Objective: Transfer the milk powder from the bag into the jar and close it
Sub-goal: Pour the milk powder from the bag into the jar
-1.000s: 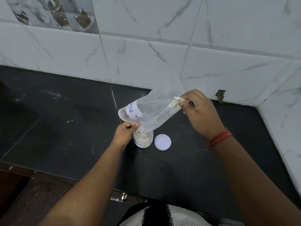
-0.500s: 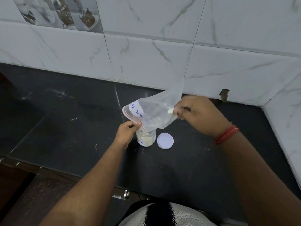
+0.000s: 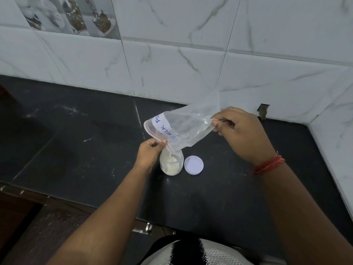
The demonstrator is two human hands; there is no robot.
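Note:
A clear zip bag (image 3: 188,127) with a white label reading "MILK PO" is tilted over a small glass jar (image 3: 171,163). The bag's open mouth points down at the jar's opening, and a thin stream of pale powder falls in. The jar stands upright on the black counter and holds pale powder. My left hand (image 3: 150,152) pinches the bag's zip edge just above the jar. My right hand (image 3: 237,131) pinches the bag's raised bottom corner. The round white lid (image 3: 193,165) lies flat on the counter, just right of the jar.
The black stone counter (image 3: 76,142) runs to a white marble-tiled wall (image 3: 172,69) at the back and another on the right (image 3: 336,142). Its front edge is near my body, with a metal latch (image 3: 147,227) below it.
My right hand has moved the bag's bottom corner right and the bag is stretched out flatter. The left hand stays at the jar's mouth. The camera view has shifted slightly.

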